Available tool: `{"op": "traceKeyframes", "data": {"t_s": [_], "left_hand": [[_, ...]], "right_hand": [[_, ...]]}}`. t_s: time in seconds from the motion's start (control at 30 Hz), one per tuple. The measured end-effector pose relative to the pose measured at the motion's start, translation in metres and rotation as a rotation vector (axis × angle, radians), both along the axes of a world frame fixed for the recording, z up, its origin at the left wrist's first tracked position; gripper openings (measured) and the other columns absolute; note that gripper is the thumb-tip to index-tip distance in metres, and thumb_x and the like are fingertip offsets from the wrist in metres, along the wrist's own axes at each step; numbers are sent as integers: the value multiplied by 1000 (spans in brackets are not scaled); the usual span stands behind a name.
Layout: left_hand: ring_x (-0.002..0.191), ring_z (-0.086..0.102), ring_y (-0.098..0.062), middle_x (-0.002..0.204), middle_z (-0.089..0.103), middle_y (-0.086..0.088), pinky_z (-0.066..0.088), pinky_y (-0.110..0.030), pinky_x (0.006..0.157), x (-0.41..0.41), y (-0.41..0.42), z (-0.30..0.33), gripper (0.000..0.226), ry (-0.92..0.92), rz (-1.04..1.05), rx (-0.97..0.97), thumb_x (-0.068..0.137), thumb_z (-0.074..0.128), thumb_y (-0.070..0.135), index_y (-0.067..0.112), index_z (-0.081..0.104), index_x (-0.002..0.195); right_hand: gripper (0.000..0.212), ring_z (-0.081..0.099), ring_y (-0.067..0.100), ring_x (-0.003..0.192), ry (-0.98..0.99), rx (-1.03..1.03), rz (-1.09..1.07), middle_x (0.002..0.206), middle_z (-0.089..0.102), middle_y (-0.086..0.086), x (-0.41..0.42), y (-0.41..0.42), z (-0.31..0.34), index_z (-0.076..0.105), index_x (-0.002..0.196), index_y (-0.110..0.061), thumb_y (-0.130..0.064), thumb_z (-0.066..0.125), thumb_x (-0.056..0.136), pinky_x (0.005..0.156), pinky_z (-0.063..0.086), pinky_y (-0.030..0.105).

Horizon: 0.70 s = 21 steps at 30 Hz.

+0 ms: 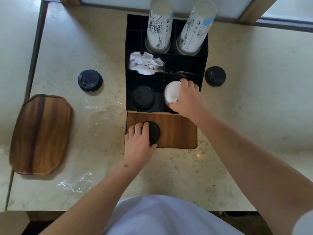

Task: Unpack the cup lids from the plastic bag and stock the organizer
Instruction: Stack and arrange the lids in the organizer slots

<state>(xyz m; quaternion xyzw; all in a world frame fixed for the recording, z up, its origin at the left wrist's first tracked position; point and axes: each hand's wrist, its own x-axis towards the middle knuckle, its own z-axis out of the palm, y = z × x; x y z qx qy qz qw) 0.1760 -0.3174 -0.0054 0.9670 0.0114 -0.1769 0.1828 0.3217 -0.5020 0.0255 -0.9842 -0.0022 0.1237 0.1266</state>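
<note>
Organizer (pixel 202 53) black inside, w/ brown wood-grain front panel. Lid at lower-right compartment (pixel 172 92) white; lid in lower-left compartment (pixel 143 97) black, as are lids at frame left (pixel 90 80), right (pixel 215 76) & centre (pixel 153 133). Cup stacks (pixel 159 26) white w/ dark line drawings, one w/ light blue. Counter (pixel 245 92) cream, marbled. Tray at left (pixel 40 134) striped brown wood.

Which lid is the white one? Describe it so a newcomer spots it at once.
Start at the black organizer on the marble counter, with two tall cup stacks at its back. In its front right compartment sits the white lid, held by the right hand. Every other lid in view is black.
</note>
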Motion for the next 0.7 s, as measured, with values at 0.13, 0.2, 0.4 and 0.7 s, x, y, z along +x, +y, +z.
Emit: {"op": "traceKeyframes", "data": {"t_s": [0.13,0.2,0.4,0.7], "left_hand": [[127,46,-38,141,50,-16,46,-52,100,3,1,-4,85,19,-20,26,77,80,39,10,42,146],[128,45,-38,141,49,-15,46,-51,101,4,1,-6,83,18,-26,29,79,79,39,11,41,146],[127,46,-38,140,50,-16,47,-51,100,5,2,-5,83,15,-37,27,79,80,39,9,41,147],[131,42,-37,143,48,-14,45,-52,103,5,0,-6,91,37,-11,12,75,82,39,8,39,149]], "right_hand": [[91,48,35,125,14,-27,29,138,49,15,5,2,0,38,144,-9,-39,85,71,93,50,46],[89,49,35,124,21,-33,35,136,50,15,6,2,0,40,143,-9,-39,85,72,92,50,46],[85,52,36,120,58,-65,59,132,52,16,4,1,-4,42,140,-8,-38,83,72,88,52,46],[85,50,35,122,87,-44,39,134,52,16,4,0,-12,40,144,-7,-32,83,75,91,50,44]]}}
